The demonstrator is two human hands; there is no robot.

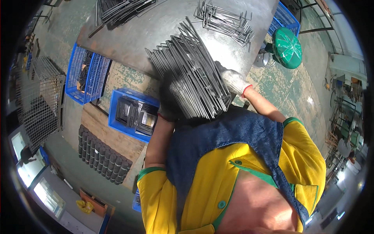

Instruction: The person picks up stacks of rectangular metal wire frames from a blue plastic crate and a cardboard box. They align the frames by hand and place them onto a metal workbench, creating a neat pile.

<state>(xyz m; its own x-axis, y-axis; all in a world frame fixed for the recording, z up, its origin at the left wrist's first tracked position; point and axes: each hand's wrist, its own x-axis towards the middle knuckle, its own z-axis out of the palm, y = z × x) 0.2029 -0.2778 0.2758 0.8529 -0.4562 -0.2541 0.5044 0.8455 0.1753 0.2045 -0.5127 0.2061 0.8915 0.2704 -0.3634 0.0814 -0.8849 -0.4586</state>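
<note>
A thick bundle of dark bent metal wire frames (191, 74) is held up in front of my apron, tilted, over the near edge of the metal table (136, 46). My left hand (168, 99), in a dark-looking glove, grips its left side; the fingers are partly lost in shadow. On the right side, my right hand (232, 79) holds the bundle in a whitish knit glove with a red cuff, its fingertips dark and partly hidden behind the wires. Farther back on the table lie a pile of shiny wire pieces (226, 23) and a darker wire pile (120, 11).
To the left, a blue crate (113, 113) holds more dark frames, with another blue crate (70, 84) beyond it. Dark cylindrical rolls (102, 154) line a wooden board. A wire-mesh cage (43, 101) stands far left. Back right are a green-covered stool (287, 47) and a blue basket (286, 19).
</note>
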